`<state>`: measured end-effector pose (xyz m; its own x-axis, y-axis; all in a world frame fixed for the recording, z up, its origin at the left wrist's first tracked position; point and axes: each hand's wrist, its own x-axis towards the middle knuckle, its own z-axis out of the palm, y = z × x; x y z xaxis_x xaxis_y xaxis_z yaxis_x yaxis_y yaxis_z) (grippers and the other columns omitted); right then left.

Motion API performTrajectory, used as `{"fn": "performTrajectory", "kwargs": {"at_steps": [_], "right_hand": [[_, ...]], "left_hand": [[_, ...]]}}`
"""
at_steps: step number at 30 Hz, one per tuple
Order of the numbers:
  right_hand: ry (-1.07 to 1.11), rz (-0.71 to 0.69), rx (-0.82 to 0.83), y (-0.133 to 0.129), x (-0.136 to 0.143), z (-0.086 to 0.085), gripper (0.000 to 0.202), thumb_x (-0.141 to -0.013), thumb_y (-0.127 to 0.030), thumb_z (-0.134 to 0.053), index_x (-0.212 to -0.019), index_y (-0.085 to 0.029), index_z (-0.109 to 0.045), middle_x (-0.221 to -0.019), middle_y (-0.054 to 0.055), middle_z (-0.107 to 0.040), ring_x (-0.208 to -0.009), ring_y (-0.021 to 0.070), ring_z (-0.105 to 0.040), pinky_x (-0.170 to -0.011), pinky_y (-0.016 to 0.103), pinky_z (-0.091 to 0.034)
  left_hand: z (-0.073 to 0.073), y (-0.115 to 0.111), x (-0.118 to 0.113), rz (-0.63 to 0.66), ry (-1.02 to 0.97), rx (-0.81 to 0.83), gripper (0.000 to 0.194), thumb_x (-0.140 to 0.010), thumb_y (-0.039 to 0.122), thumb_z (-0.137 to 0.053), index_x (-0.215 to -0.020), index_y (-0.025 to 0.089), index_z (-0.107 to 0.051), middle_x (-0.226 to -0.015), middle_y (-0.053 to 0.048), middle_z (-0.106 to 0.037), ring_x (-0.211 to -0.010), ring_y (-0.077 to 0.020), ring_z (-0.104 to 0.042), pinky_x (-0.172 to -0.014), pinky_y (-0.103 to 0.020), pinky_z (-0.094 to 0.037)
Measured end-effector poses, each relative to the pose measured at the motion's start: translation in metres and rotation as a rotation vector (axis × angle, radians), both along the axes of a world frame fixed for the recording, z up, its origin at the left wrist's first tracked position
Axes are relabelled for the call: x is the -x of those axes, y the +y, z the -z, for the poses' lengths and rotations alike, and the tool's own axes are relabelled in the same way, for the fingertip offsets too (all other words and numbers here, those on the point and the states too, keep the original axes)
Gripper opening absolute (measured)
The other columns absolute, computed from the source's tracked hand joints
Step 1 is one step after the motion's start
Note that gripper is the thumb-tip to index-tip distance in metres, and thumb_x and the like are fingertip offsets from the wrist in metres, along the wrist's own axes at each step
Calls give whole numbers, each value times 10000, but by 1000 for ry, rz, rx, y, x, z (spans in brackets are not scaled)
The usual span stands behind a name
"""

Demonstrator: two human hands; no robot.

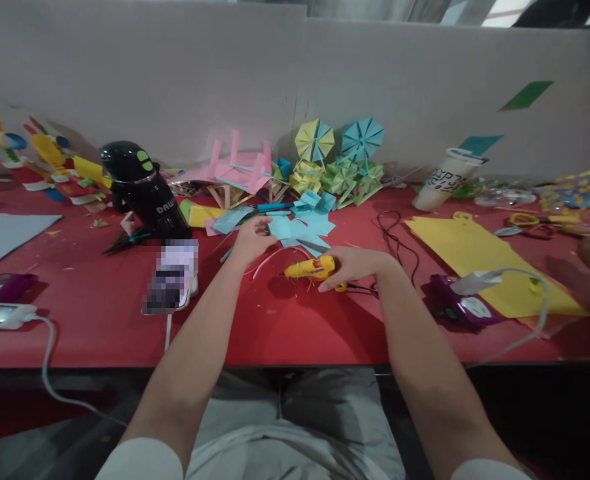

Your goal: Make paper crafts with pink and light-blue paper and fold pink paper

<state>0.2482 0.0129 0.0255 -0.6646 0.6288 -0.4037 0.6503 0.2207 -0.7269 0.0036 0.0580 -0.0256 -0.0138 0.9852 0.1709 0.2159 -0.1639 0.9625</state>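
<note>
Lap (325, 403) nearest; right hand (357, 263) on glue gun (311, 268), grip unclear, behind nozzle (287, 273), probably avoiding heat. Left hand (251, 241) curled by blue paper (295, 231), can't tell if grasping.

Glue gun (309, 268), yellow plastic. Bottle (149, 193) glossy black. Blue strips (295, 229) matt paper; tabletop (295, 327) smooth, slight sheen.

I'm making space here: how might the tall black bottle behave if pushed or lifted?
Pushed high up, the tall black bottle could tip, being narrow for its height. Its glossy, rounded sides may feel slippery.
</note>
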Motion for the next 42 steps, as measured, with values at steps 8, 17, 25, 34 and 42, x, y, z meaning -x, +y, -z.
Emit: {"fn": "performTrajectory", "kwargs": {"at_steps": [8,17,25,34,42], "right_hand": [[119,48,-5,-1,-25,-6,547,-642,-489,-814,-1076,-179,-696,-937,45,-704,-808,176,-625,-693,274,-475],[431,702,-446,79,-38,33,251,-672,-362,-738,-823,-171,-675,-836,57,-699,-787,184,-615,-758,344,-496],[95,709,-871,147,11,43,136,-711,-204,-678,-841,-169,-680,-962,85,-661,-923,238,-598,-882,406,-487],[-383,391,-1005,149,43,34,345,-869,-163,-556,-1183,-193,-696,-1189,177,-611,-1146,317,-548,-913,414,-455],[-107,610,-1042,152,45,39,167,-882,-206,-486,-909,-191,-650,-1032,132,-629,-966,251,-573,-810,356,-465]], "left_hand": [[5,2,0,18,6,-10,435,-601,87,-724,-1031,99,-660,-1092,-146,-700,-988,-219,-671,-980,-407,-505],[-1,-1,-4,30,44,46,421,-621,49,-715,-1035,100,-658,-1108,-143,-699,-1007,-214,-670,-981,-400,-514],[2,-5,-8,51,60,49,439,-620,26,-703,-1046,120,-660,-1077,-110,-706,-962,-191,-677,-933,-366,-541],[-1,-7,-14,81,108,75,441,-624,16,-704,-1051,113,-656,-1012,-89,-709,-896,-170,-669,-904,-354,-550],[1,-5,-13,76,74,59,442,-605,28,-711,-1035,117,-663,-964,-75,-706,-872,-167,-675,-876,-333,-556]]}}
